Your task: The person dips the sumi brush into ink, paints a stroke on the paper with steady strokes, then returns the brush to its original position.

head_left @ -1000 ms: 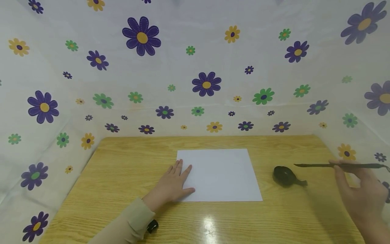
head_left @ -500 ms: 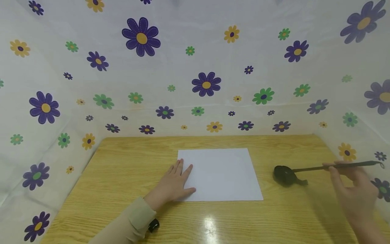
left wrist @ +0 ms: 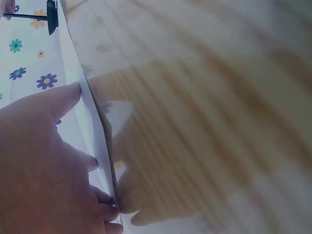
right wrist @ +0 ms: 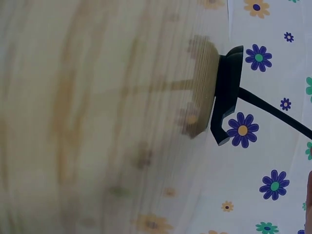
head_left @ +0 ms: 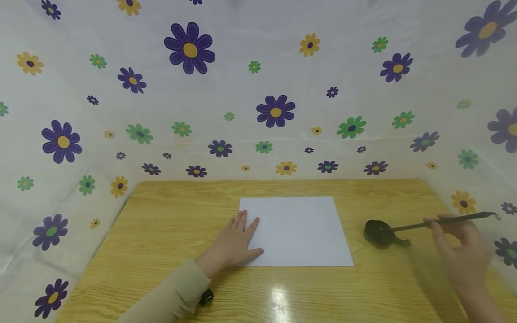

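A white sheet of paper lies on the table, and my left hand rests on its left edge with fingers spread. My right hand pinches a dark writing brush with a small loop at its end. The brush's tip is in a black inkstone with a short curved handle, right of the paper. In the right wrist view the brush shaft slants into the inkstone; its tip is hidden inside. Fingers of the left hand lie along the paper's edge in the left wrist view.
The glossy wooden table reflects light near its front. Flowered white cloth encloses the back and both sides. A small black object, partly hidden, shows beside the left sleeve; its kind is unclear.
My right hand has moved left and slightly down with the brush, whose tip went from above the inkstone's right side into it. The left hand stays on the paper.
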{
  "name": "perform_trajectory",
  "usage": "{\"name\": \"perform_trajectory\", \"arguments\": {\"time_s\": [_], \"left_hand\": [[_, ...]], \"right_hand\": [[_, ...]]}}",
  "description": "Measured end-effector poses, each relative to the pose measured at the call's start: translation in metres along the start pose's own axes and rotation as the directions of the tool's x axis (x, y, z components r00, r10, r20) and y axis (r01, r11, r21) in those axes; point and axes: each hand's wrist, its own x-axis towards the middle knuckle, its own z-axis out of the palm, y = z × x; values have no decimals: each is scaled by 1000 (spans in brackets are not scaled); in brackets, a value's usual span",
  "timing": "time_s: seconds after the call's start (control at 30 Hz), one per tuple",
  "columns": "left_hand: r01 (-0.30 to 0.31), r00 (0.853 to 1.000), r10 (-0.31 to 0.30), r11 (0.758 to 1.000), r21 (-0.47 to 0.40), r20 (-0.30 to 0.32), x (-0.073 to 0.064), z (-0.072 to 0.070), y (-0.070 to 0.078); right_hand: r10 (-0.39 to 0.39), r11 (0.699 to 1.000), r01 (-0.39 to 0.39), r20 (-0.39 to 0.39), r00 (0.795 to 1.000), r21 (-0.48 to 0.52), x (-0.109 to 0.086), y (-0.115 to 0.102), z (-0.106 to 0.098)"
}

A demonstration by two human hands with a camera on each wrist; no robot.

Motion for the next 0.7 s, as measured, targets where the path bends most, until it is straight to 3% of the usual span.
{"name": "perform_trajectory", "arguments": {"time_s": [0.33,0.47,0.7], "left_hand": [[-10,1000,10,1000,20,-5,0,2,1],[-30,1000,30,999,25,-5,0,0,2],[-44,999,44,999,0,-2,-2,1,3]], "right_hand": [[171,984,-172,-31,985,-45,-3,-6,-2],[267,961,-268,-21,963,-67,-3,-10,-3],[373,921,-369,13,928,-128,0,-9,-6]]}}
